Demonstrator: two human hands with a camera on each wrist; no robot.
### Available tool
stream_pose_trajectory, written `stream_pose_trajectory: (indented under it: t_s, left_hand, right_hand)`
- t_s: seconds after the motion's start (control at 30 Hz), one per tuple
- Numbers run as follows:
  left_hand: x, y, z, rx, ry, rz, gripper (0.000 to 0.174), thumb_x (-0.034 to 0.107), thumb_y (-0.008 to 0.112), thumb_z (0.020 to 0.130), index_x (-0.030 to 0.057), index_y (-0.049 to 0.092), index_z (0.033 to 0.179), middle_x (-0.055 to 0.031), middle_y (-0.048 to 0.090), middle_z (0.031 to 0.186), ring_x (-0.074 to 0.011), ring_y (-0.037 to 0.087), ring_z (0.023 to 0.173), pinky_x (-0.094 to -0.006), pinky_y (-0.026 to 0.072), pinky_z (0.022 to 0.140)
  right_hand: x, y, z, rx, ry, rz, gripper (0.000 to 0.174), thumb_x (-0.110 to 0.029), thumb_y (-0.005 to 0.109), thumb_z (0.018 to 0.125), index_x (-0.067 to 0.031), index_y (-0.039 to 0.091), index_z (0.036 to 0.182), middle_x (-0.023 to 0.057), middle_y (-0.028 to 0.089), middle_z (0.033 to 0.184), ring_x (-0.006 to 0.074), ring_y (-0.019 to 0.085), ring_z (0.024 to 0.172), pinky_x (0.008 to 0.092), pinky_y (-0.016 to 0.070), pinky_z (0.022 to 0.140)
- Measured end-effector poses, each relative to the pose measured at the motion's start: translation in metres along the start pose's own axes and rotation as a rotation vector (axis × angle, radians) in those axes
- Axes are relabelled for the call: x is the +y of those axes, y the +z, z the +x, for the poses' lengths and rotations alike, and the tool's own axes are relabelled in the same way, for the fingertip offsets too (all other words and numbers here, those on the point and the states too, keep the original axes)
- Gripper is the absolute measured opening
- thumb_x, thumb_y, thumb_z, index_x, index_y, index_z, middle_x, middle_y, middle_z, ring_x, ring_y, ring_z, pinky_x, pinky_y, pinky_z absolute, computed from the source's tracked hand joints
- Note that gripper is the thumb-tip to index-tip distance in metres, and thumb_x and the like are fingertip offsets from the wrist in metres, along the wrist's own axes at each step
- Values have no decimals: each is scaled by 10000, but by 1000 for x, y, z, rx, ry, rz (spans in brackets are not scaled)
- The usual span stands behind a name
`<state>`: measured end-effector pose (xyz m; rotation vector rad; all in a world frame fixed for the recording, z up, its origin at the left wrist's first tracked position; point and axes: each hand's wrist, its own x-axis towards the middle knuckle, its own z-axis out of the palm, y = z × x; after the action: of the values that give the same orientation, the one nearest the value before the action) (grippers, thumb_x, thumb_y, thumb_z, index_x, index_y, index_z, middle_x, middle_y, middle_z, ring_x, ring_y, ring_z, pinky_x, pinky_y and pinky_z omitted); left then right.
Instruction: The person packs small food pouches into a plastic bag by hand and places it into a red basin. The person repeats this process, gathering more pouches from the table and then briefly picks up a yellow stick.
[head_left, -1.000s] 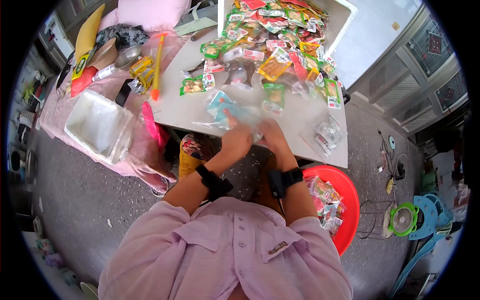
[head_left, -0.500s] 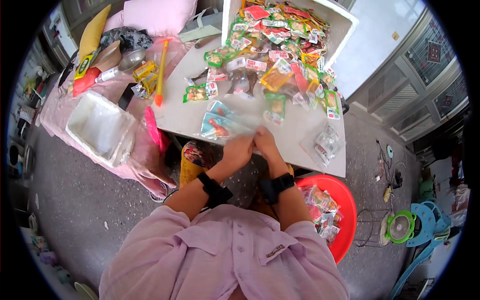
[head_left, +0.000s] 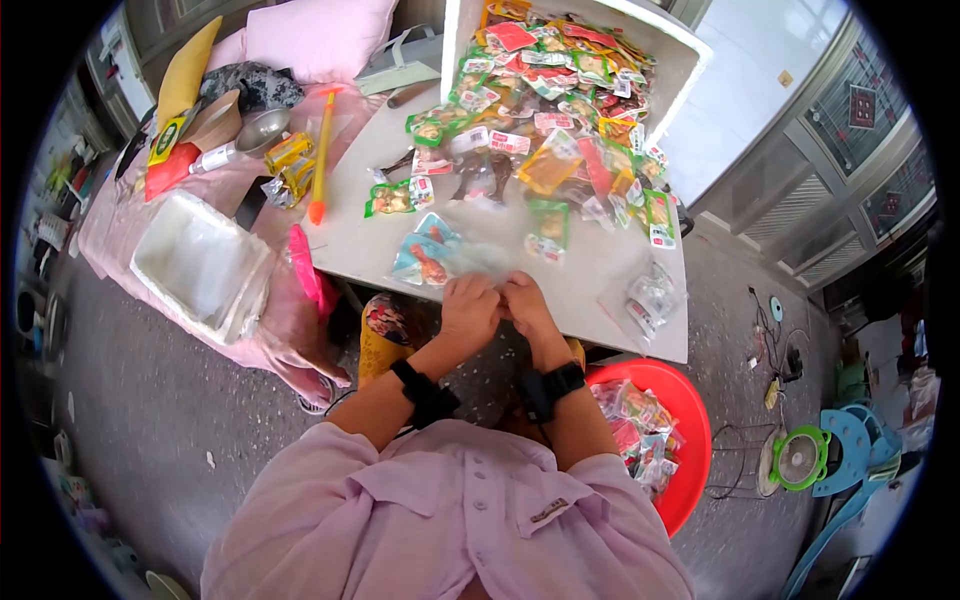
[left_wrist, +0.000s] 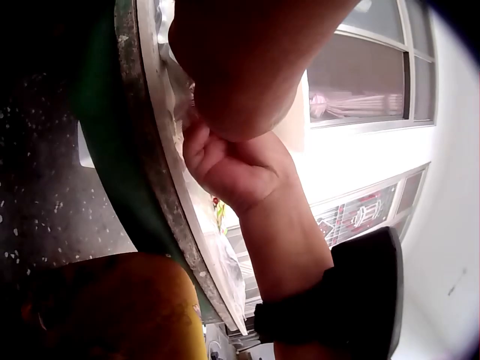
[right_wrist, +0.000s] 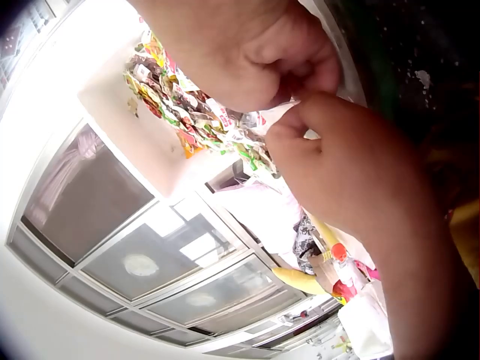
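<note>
At the table's near edge my left hand [head_left: 470, 308] and right hand [head_left: 528, 302] meet side by side, fingers curled, pinching the open end of a clear plastic bag [head_left: 482, 259]. Its far-left part lies on the table with blue packets [head_left: 425, 250] showing reddish-brown food pictures. In the right wrist view, the right hand [right_wrist: 341, 157] and left hand [right_wrist: 262, 56] nearly touch at the fingertips, over a strip of clear film. The left wrist view shows the right hand [left_wrist: 232, 169] partly behind the left hand [left_wrist: 247, 67]; the pinched film is largely hidden there.
Colourful food packets [head_left: 550, 160] spill from a tipped white foam box [head_left: 685, 75] across the table's back. Clear bags [head_left: 650, 300] lie at its right. Below is a red basin [head_left: 690, 440] of packets. Left, a white foam box [head_left: 150, 245] sits on pink cloth.
A second ago the hands were blurred with motion over the bag; they have since come together at its end. The blue packets have shifted slightly left and nearer the table edge.
</note>
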<state>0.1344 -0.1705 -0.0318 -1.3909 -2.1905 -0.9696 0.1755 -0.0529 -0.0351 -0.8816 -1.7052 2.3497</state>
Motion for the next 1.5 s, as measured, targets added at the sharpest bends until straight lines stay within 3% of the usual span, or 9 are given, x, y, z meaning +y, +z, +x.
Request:
stream_pose_trajectory:
  t_s: [0.3,0.5,0.6,0.7,0.8,0.9,1.27,1.4,1.5]
  left_hand:
    - [-17,15,-11,-35,35,101,74,106,528,631,56,500,678,-138,486,995,-318,415,1015,-448,282,874]
    - [-28,28,-7,39,10,132,86,115,532,633,53,518,691,-128,491,997,-309,423,1003,-449,277,880]
    - [-30,33,-9,105,37,120,90,121,536,612,58,510,670,-123,486,991,-303,426,999,-447,276,872]
    - [-30,33,-10,118,45,117,88,121,540,613,64,505,670,-118,485,997,-298,428,1001,-447,280,868]
    - [-30,30,-10,80,32,123,89,128,538,617,69,505,675,-116,484,1002,-294,426,1005,-444,279,867]
    - [-30,30,-9,72,27,122,87,133,534,621,71,505,675,-116,484,1002,-291,425,1007,-440,277,866]
    - [-29,30,-10,101,6,105,74,101,541,621,71,501,675,-110,492,987,-297,437,991,-440,293,848]
    - [-30,28,-9,104,14,81,73,99,544,617,72,499,669,-114,491,984,-299,436,990,-439,293,847]
    - [-28,26,-9,94,11,63,76,101,544,617,72,498,670,-119,490,985,-303,434,991,-439,292,846]
  right_hand:
    - [-16,-53,6,200,-168,-143,146,-112,488,755,-19,502,866,67,534,699,131,531,578,232,422,484]
    - [-22,-85,33,550,-727,-869,205,-130,536,707,-38,530,890,98,559,768,224,549,684,299,435,620]
    - [-30,-77,49,522,-750,-949,314,-219,581,669,-81,530,946,96,542,933,258,491,908,360,397,744]
    - [-46,-55,54,464,-559,-1210,481,-317,594,640,-104,476,1056,103,433,1132,257,363,1080,435,343,806]
    - [-55,-36,58,441,-318,-1331,615,-366,598,616,-121,399,1143,97,336,1219,271,296,1126,488,321,799]
    - [-44,-32,68,584,-403,-1383,573,-313,572,641,-113,383,1144,98,334,1204,260,313,1109,479,336,794]
    - [-35,-72,38,198,-799,-1327,372,-117,531,634,-107,494,1004,84,467,1068,282,434,998,453,387,773]
    - [-56,-92,45,-14,-704,-1005,385,-158,587,615,-96,506,987,103,486,1061,265,441,1004,438,384,789]
    - [-75,-112,63,498,-896,-1229,441,-188,606,622,-99,468,1032,121,471,1056,276,437,1010,437,397,760]
